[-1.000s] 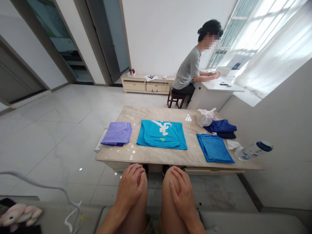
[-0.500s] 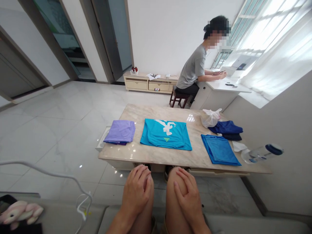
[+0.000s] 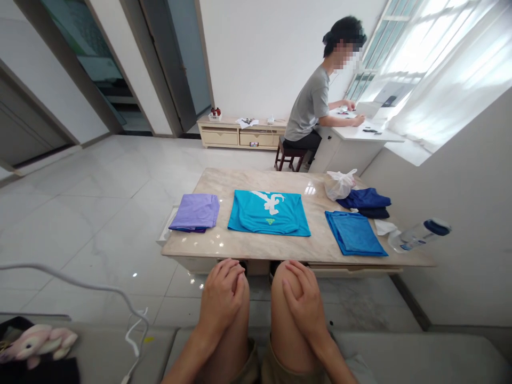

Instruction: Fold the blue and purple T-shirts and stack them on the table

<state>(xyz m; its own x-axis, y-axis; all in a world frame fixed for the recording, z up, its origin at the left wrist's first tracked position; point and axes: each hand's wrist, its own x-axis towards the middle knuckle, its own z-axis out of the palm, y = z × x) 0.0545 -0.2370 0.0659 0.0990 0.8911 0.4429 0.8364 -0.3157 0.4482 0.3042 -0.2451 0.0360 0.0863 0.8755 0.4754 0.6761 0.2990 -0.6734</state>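
My left hand [image 3: 222, 292] lies flat over my left knee, its fingers stretched out and holding nothing. On the other knee rests my right hand [image 3: 304, 298], open as well, thumb apart from the fingers. Just beyond my knees, a folded turquoise T-shirt [image 3: 256, 216] with a white figure print lies on the marble-topped table [image 3: 224, 253]. To its left is a folded purple cloth [image 3: 196, 209], with darker fabric beneath it. Folded blue fabric [image 3: 356, 234] sits toward the right end. Neither hand touches any of the fabric.
A water bottle [image 3: 420, 234], a white plastic bag [image 3: 339, 185] and dark blue clothing [image 3: 366, 201] are on the table's right. A person in a grey shirt [image 3: 310, 104] sits at a white desk [image 3: 356, 136]. A white cable [image 3: 80, 278] and plush toy [image 3: 40, 341] are at left.
The view has shifted slightly, so the table and its contents appear a little higher and further left. The seated person's hands have moved apart over the desk. My hands stay on my knees.
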